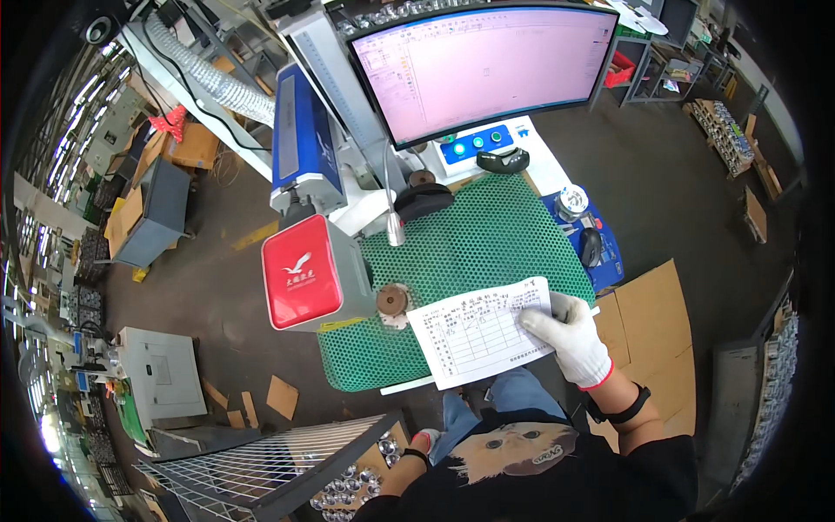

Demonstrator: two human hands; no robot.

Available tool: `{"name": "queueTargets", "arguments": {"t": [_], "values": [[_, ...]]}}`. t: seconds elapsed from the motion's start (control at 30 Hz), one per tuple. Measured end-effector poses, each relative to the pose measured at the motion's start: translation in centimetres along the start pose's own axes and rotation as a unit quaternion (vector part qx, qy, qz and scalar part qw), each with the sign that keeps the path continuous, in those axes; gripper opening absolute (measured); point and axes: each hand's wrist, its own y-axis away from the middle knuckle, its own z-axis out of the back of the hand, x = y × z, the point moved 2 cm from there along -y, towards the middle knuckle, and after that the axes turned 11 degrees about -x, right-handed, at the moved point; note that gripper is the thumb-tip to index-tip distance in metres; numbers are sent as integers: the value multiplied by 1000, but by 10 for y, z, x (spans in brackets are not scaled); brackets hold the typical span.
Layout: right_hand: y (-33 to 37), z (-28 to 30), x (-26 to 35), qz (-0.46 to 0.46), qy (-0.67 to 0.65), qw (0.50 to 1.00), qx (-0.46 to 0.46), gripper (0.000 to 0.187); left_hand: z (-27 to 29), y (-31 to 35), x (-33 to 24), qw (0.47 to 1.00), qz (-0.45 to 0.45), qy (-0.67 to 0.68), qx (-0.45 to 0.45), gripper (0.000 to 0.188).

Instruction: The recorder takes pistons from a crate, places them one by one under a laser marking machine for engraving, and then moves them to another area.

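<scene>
My right hand [574, 344], in a white knit glove with a red cuff, grips the right edge of a white paper form [478, 339]. The thumb lies on the form's front, which bears a printed table with some handwriting. The sheet is held over the near edge of a green perforated mat [487, 230]. Left of the paper, a round brown fixture [393, 301] stands on the mat beside the red-topped machine head [302, 271]. Low by my leg is my left hand [426, 440], also gloved; its fingers are too small and partly hidden to make out.
A monitor [487, 74] stands behind the mat, with a blue button panel [477, 143] below it. A black mouse [591, 248] and a shiny round metal part [572, 202] sit at the right. A wire rack [278, 461] and several shiny parts [352, 487] are at lower left.
</scene>
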Motion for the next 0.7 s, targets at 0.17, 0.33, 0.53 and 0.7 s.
{"name": "queueTargets", "arguments": {"t": [0.17,0.33,0.53,0.7], "values": [[-17,2,11,-30,-10,999,30,40,-7,-31,-31,984,59,-121,-120,38],[-37,8,9,-24,8,999,26,40,26,-15,-62,973,125,-126,-148,29],[-39,-12,10,-32,33,998,31,39,-14,-61,-26,953,94,-244,-156,21],[-44,-11,-10,-37,46,998,10,39,-1,-20,-45,975,140,-22,-172,37]]}}
